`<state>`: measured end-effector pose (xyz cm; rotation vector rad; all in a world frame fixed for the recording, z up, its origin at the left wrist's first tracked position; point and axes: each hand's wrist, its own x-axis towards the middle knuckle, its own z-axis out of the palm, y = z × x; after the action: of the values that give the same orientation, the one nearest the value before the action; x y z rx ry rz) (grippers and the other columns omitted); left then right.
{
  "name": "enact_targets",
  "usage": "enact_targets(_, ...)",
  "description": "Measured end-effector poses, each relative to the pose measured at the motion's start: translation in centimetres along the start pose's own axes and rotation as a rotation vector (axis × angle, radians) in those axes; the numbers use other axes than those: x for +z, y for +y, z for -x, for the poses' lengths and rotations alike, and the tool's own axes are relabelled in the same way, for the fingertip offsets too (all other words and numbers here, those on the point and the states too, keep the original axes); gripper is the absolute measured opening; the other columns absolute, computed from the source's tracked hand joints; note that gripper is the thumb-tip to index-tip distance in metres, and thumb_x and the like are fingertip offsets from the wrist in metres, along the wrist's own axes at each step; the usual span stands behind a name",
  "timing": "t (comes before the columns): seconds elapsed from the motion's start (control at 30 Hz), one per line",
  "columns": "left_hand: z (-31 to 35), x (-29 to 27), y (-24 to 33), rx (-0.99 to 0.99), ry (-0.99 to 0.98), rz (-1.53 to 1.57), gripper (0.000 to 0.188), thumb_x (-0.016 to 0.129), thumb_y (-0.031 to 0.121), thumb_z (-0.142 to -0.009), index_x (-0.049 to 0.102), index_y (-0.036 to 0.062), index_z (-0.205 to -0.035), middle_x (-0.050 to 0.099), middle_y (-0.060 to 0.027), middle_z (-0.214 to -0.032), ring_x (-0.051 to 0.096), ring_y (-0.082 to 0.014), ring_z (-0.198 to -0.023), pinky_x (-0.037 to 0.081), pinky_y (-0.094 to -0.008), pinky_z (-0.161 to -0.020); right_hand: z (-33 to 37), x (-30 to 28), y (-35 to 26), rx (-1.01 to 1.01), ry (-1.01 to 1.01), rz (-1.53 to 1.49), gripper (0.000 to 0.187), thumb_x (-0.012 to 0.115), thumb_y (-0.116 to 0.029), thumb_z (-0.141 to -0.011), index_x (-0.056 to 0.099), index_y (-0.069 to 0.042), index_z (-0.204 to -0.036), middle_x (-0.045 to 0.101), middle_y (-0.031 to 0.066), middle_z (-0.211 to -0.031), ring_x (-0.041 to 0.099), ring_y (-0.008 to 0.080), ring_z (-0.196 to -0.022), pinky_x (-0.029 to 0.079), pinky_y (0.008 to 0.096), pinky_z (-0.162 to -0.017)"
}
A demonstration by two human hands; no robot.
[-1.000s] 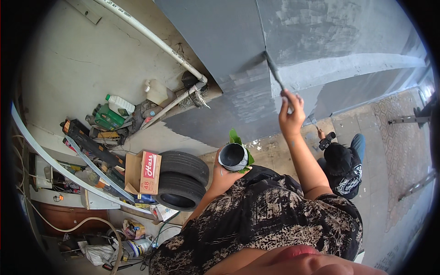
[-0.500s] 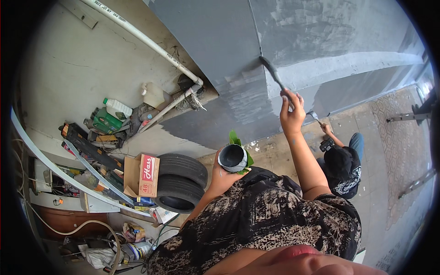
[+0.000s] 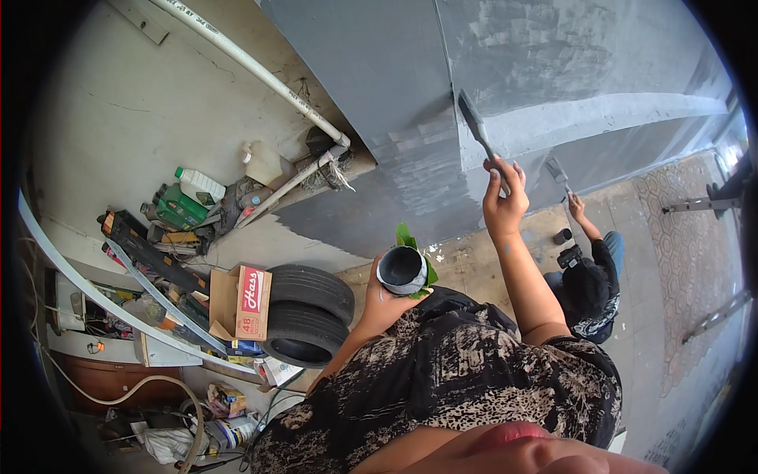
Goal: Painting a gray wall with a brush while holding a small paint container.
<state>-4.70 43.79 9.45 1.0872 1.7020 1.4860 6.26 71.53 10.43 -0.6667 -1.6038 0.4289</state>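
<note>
My right hand [image 3: 505, 199] is raised in front of me, its fingers closed round the handle of a paintbrush [image 3: 475, 122]. The brush's dark bristles touch the wall [image 3: 395, 87] beside a vertical edge, where grey paint meets a paler band. My left hand [image 3: 385, 299] grips a small cup of dark grey paint [image 3: 401, 270] at waist height. Green leaves [image 3: 429, 272] stick out between the cup and my hand. Streaky grey strokes cover the wall below and left of the brush.
A co-worker [image 3: 588, 288] crouches at right, holding another paintbrush [image 3: 557, 170] against the lower wall; a dark cup [image 3: 562, 236] stands nearby. Stacked tyres [image 3: 312, 292], a cardboard box [image 3: 239, 300], bottles [image 3: 185, 207] and clutter lie left. A white pipe [image 3: 245, 67] crosses the upper left. Ladder legs [image 3: 714, 316] stand far right.
My brush has shifted slightly right and straightened; its bristles were bent sideways before. The co-worker's brush has moved up the wall, and a dark cup shows beside them. My left hand stays put.
</note>
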Motion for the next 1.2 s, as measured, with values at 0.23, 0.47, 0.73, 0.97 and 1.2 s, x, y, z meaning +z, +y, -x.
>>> enact_targets(0.23, -0.8, -1.0, -1.0, 0.007, -0.037, 0.011, 0.093, 0.095, 0.005, -0.068, 0.037, 0.0051, -0.142, 0.057, -0.0091, -0.132, 0.059, -0.0185, -0.122, 0.051, -0.0348, -0.104, -0.3, 2.2, 1.9, 0.1, 0.045, -0.122, 0.022, 0.056, -0.004, -0.104, 0.062, 0.001, -0.124, 0.076, 0.0145, -0.104, 0.074, 0.0194, -0.1, 0.056, 0.0282, -0.087)
enact_targets(0.47, -0.2, -2.8, -1.4, 0.007, -0.009, 0.029, 0.095, 0.095, 0.004, -0.068, 0.037, 0.0051, -0.143, 0.056, -0.0087, -0.133, 0.059, -0.0185, -0.123, 0.051, -0.0345, -0.104, 1.5, 2.2, -0.7, 0.241, 0.065, -0.402, 0.025, 0.052, -0.01, -0.107, 0.058, 0.005, -0.126, 0.074, 0.0189, -0.106, 0.074, 0.0257, -0.1, 0.056, 0.0324, -0.09)
enact_targets(0.73, -0.5, -4.1, -2.8, 0.019, -0.015, 0.045, 0.098, 0.095, 0.004, -0.067, 0.035, 0.0047, -0.144, 0.055, -0.0099, -0.134, 0.058, -0.0199, -0.124, 0.05, -0.0358, -0.106, 4.9, 4.3, 3.0, 0.48, 0.124, -0.547, 0.026, 0.052, -0.012, -0.108, 0.056, 0.005, -0.126, 0.072, 0.0211, -0.109, 0.075, 0.0271, -0.096, 0.059, 0.0327, -0.087)
enact_targets(0.97, -1.3, -3.7, -1.9, 0.011, -0.043, 0.063, 0.099, 0.094, 0.001, -0.066, 0.035, 0.0047, -0.145, 0.055, -0.0098, -0.134, 0.057, -0.0191, -0.125, 0.05, -0.0348, -0.106, 3.9, 2.6, 2.2, 0.517, 0.199, -0.651, 0.028, 0.05, -0.015, -0.109, 0.054, 0.006, -0.126, 0.069, 0.0241, -0.11, 0.074, 0.031, -0.097, 0.06, 0.037, -0.089)
enact_targets(1.2, -1.3, -0.2, -0.3, -0.127, -0.107, 0.095, 0.07, 0.092, -0.004, -0.069, 0.053, -0.0001, -0.127, 0.064, -0.0061, -0.118, 0.063, -0.0157, -0.107, 0.052, -0.0328, -0.096, 3.2, 1.0, 3.6, 0.522, 0.156, -0.443, 0.024, 0.05, -0.014, -0.108, 0.064, 0.002, -0.117, 0.075, 0.0135, -0.095, 0.075, 0.0239, -0.091, 0.057, 0.0333, -0.085)
